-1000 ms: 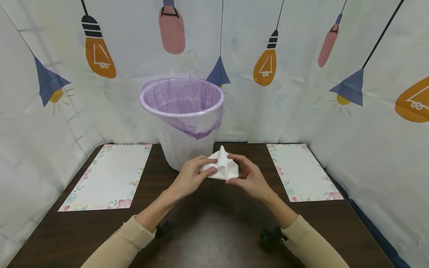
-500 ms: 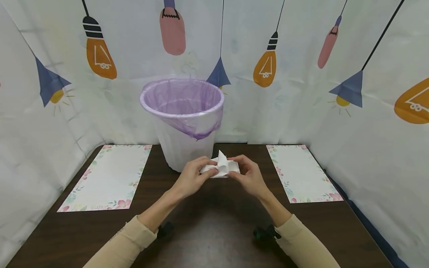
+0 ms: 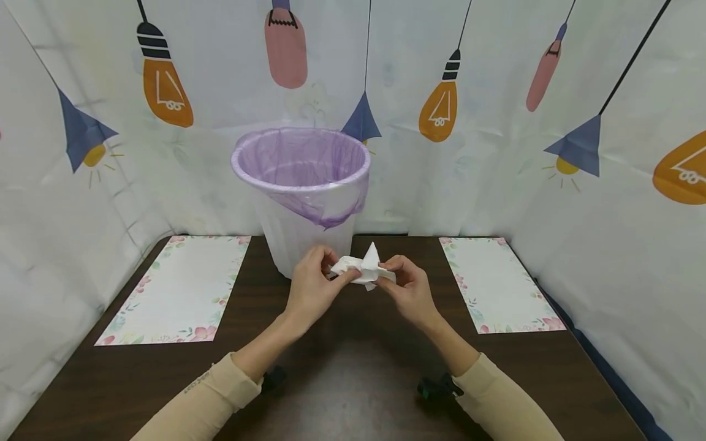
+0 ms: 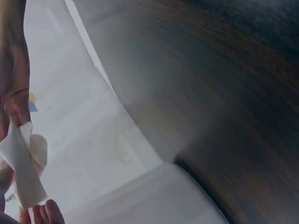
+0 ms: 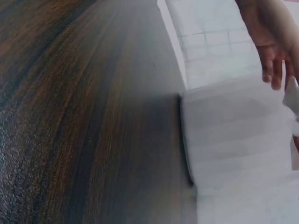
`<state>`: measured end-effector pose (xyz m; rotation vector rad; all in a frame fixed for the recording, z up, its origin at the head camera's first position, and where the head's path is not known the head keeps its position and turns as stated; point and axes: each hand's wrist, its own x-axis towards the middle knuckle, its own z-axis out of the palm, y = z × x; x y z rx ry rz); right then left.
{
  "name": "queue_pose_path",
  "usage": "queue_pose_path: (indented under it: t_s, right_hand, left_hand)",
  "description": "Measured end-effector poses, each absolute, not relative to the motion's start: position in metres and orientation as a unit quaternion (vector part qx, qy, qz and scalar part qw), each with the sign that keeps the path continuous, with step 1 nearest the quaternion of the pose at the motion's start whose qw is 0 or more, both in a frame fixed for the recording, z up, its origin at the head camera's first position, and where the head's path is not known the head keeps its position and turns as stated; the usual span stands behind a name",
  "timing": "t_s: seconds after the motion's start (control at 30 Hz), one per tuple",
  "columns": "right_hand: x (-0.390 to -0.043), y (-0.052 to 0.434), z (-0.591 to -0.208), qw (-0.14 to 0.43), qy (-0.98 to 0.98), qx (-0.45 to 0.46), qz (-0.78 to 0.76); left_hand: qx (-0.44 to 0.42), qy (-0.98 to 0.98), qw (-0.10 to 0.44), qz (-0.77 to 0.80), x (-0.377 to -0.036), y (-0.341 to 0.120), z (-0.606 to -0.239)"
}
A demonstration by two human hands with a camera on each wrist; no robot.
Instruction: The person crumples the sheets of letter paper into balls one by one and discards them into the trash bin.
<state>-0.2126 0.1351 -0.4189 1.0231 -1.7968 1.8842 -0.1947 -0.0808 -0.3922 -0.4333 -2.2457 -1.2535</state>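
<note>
A crumpled white tissue [image 3: 361, 270] is held above the dark table, just in front of the bin. My left hand [image 3: 314, 286] pinches its left side and my right hand [image 3: 406, 288] pinches its right side. In the left wrist view a strip of the tissue [image 4: 21, 168] hangs from fingers at the left edge. In the right wrist view a corner of the tissue [image 5: 292, 98] shows at the right edge. A white bin [image 3: 300, 239] with a purple liner [image 3: 309, 160] stands right behind the hands.
Two floral-edged paper sheets lie flat, one at the left [image 3: 176, 289] and one at the right [image 3: 496, 282]. White curtain walls printed with lamps close in the back and both sides. The dark wooden table [image 3: 342, 380] stretches toward me.
Both hands have lifted the tissue slightly and squeezed it smaller between them; it has gone from a loose mound to a tighter crumple.
</note>
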Motion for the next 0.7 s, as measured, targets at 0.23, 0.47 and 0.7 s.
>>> queue_pose_path:
  t_s: [0.23, 0.47, 0.7]
  right_hand:
    - [-0.213, 0.131, -0.417, 0.24, -0.668, 0.346, 0.613]
    - [-0.216, 0.128, -0.417, 0.239, -0.665, 0.344, 0.619]
    - [-0.213, 0.127, -0.418, 0.218, -0.656, 0.36, 0.627]
  left_hand:
    - [-0.146, -0.769, 0.253, -0.569, -0.196, -0.072, -0.393]
    - [-0.114, -0.712, 0.176, -0.67, -0.191, -0.062, -0.395]
    - [-0.098, -0.673, 0.145, -0.719, -0.19, -0.058, -0.392]
